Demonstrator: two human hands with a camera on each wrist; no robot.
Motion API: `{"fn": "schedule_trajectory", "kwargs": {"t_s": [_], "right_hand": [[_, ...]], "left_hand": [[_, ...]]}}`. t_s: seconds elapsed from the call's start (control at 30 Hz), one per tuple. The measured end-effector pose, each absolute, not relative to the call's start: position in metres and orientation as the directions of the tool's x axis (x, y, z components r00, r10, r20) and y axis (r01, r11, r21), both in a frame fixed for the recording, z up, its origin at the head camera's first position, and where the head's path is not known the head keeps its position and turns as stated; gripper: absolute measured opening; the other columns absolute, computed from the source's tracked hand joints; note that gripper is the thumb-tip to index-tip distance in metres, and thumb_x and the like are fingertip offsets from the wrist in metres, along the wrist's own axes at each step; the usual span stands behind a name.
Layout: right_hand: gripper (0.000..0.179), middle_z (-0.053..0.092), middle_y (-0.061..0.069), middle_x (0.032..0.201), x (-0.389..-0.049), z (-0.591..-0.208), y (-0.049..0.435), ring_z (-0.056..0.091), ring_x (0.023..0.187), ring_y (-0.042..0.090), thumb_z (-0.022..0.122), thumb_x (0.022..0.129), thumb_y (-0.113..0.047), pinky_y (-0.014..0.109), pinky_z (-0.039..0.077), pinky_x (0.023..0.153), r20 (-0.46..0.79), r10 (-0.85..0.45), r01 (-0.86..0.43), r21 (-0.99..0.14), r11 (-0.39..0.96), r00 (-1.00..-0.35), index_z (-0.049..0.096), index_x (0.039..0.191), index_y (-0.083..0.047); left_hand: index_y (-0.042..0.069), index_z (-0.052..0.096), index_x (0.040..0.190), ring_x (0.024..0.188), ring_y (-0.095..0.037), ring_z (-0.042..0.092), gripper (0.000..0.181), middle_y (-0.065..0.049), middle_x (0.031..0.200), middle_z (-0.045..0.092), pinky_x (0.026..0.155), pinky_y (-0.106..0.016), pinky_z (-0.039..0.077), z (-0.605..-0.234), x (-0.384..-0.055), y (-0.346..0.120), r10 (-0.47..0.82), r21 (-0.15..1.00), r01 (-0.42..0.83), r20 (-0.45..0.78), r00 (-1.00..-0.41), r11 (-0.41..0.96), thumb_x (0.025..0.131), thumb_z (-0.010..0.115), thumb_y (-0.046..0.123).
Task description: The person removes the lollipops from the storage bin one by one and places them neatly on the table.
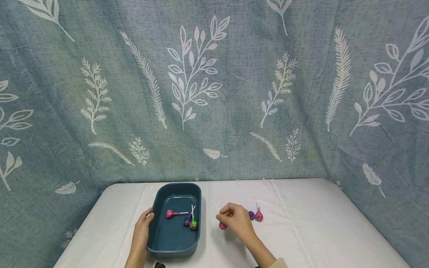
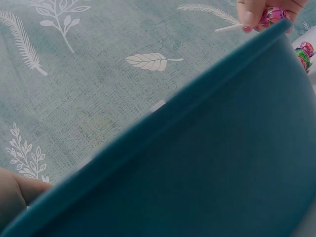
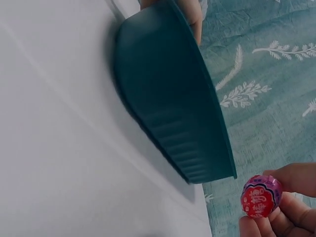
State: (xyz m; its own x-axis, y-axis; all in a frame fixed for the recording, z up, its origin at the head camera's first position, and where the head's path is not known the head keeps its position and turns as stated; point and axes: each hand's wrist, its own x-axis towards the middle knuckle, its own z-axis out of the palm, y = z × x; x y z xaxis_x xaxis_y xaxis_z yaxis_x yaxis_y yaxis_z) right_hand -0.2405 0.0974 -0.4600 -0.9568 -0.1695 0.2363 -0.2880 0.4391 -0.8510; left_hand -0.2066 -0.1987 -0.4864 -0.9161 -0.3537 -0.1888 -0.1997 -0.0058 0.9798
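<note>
White cloth [image 1: 321, 227] lies beneath a held lollipop [image 3: 261, 196], round, red and purple

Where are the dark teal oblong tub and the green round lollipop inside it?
Dark teal oblong tub [image 1: 171, 239]: head view, on its bare floor.
Green round lollipop [image 1: 193, 225]: head view, on its wrapped ball.

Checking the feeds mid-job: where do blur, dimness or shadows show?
Head: brightly lit, soft shadow below the right hand; left wrist: tray dim, its rim blurred; right wrist: soft shadow beside the tray, held lollipop fairly crisp.
</note>
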Motion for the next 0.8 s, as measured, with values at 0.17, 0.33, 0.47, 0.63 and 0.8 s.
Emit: {"fn": "schedule_trajectory", "kwargs": {"t_s": [0.17, 0.33, 0.47, 0.63, 0.8], "right_hand": [[0.012, 0.063, -0.003, 0.064, -0.241, -0.461, 0.104, 0.059, 0.057, 0.010, 0.078, 0.078, -0.011, 0.024, 0.047, 0.051, 0.233, -0.159, -0.280, -0.846, 0.453, -0.960, 0.067, 0.076, -0.009], [0.012, 0.064, -0.002, 0.065, -0.239, -0.463, 0.111, 0.061, 0.055, 0.010, 0.078, 0.079, -0.011, 0.025, 0.049, 0.050, 0.220, -0.157, -0.268, -0.856, 0.443, -0.963, 0.067, 0.078, -0.006], [0.012, 0.063, -0.002, 0.066, -0.239, -0.464, 0.115, 0.060, 0.056, 0.011, 0.078, 0.078, -0.010, 0.024, 0.050, 0.051, 0.224, -0.143, -0.265, -0.851, 0.453, -0.964, 0.067, 0.078, -0.006], [0.012, 0.062, -0.001, 0.067, -0.242, -0.466, 0.123, 0.059, 0.058, 0.011, 0.079, 0.077, -0.008, 0.023, 0.049, 0.051, 0.226, -0.109, -0.251, -0.852, 0.460, -0.968, 0.067, 0.078, -0.005], [0.011, 0.062, 0.001, 0.067, -0.244, -0.467, 0.132, 0.060, 0.055, 0.013, 0.078, 0.077, -0.006, 0.024, 0.050, 0.050, 0.203, -0.087, -0.220, -0.862, 0.457, -0.975, 0.067, 0.079, -0.003]], "left_hand": [[-0.003, 0.034, 0.145, 0.136, -0.047, 0.023, 0.053, -0.030, 0.149, 0.027, 0.108, -0.062, 0.019, -0.485, -0.206, -0.199, -0.358, 0.979, -0.203, -0.189, -0.914, 0.001, 0.103, 0.037, 0.029], [-0.003, 0.036, 0.144, 0.138, -0.047, 0.021, 0.053, -0.029, 0.150, 0.028, 0.109, -0.061, 0.018, -0.484, -0.206, -0.198, -0.382, 0.979, -0.204, -0.188, -0.905, 0.001, 0.103, 0.039, 0.031], [-0.002, 0.037, 0.144, 0.138, -0.046, 0.020, 0.053, -0.028, 0.150, 0.029, 0.109, -0.061, 0.017, -0.485, -0.208, -0.198, -0.393, 0.978, -0.207, -0.193, -0.899, -0.006, 0.102, 0.041, 0.031], [-0.002, 0.035, 0.145, 0.139, -0.047, 0.019, 0.054, -0.028, 0.150, 0.027, 0.109, -0.061, 0.016, -0.485, -0.209, -0.199, -0.381, 0.977, -0.215, -0.198, -0.903, 0.001, 0.103, 0.040, 0.030], [-0.002, 0.034, 0.146, 0.139, -0.047, 0.018, 0.053, -0.029, 0.150, 0.026, 0.109, -0.062, 0.016, -0.484, -0.210, -0.199, -0.365, 0.975, -0.221, -0.206, -0.908, -0.001, 0.103, 0.039, 0.030]]}}
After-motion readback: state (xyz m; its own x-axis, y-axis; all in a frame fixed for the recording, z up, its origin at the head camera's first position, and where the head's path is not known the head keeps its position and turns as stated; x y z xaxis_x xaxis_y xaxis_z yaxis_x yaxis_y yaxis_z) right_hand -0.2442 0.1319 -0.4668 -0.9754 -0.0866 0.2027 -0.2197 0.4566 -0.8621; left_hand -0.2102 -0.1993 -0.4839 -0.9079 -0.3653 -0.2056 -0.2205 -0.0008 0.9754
